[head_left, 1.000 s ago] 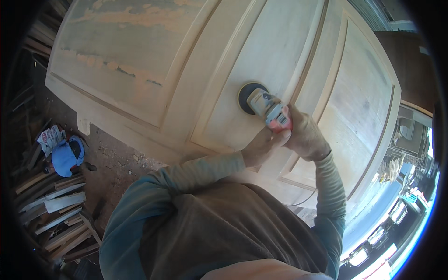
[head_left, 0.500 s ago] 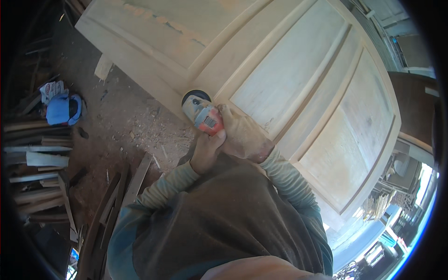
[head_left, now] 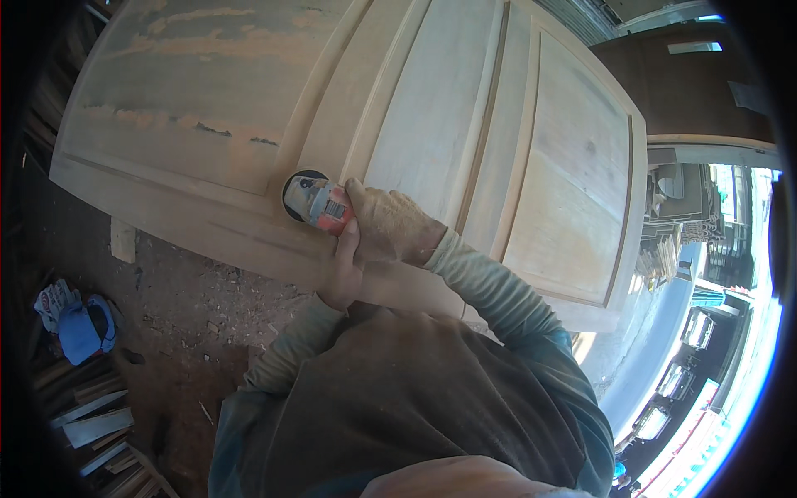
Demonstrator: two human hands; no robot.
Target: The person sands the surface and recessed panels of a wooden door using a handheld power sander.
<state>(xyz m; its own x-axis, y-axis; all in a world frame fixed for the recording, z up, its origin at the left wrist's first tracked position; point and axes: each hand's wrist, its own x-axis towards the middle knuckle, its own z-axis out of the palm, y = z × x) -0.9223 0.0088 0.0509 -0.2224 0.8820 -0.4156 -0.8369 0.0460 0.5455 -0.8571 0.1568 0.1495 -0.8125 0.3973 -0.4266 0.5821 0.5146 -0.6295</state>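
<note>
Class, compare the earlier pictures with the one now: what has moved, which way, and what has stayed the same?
The sander has moved left across the door, off the pale middle panel to the near corner of the left panel. The left hand and right hand went with it. Nothing was let go: both hands still hold the sander.

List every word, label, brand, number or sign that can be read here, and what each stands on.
None can be read clearly enough to quote.
Label on the sander: too small and blurred.
Marks on the white bag at the left: too small and blurred.
Red-and-white strip at the lower right: too blurred to tell whether it bears writing.
</note>
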